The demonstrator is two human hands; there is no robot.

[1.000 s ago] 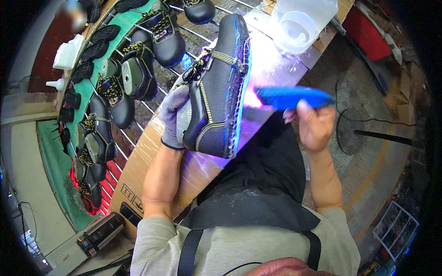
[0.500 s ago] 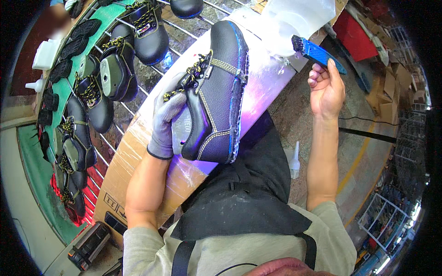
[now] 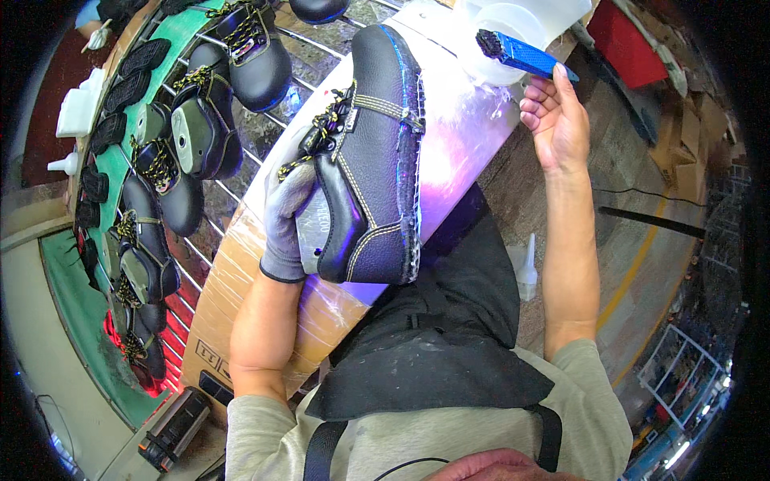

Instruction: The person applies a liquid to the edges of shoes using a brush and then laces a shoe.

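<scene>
My left hand (image 3: pixel 286 212), in a grey glove, is closed around a black leather shoe (image 3: pixel 369 184) from its laced side. The shoe lies on its side with the toe pointing away; it has yellow stitching, black-and-yellow laces, and a pale last showing at the collar. A blue line and a rough edge run along its right border, where no outsole shows. My bare right hand (image 3: pixel 557 120) pinches the end of a blue brush (image 3: pixel 525 54) with dark bristles. The bristles are over a translucent plastic tub (image 3: pixel 489 68), apart from the shoe; whether they touch the tub I cannot tell.
Under the shoe is a plastic-wrapped cardboard surface (image 3: pixel 228 301). To the left, several black shoes (image 3: pixel 261 68) hang over a rack of metal bars (image 3: pixel 204 250), with black soles (image 3: pixel 128 86) beyond on a green strip. A nozzle bottle (image 3: pixel 527 272) stands lower right.
My right hand has moved the brush up and left, bringing its bristles over the tub. The shoe and my left hand have shifted slightly left and up in view.
</scene>
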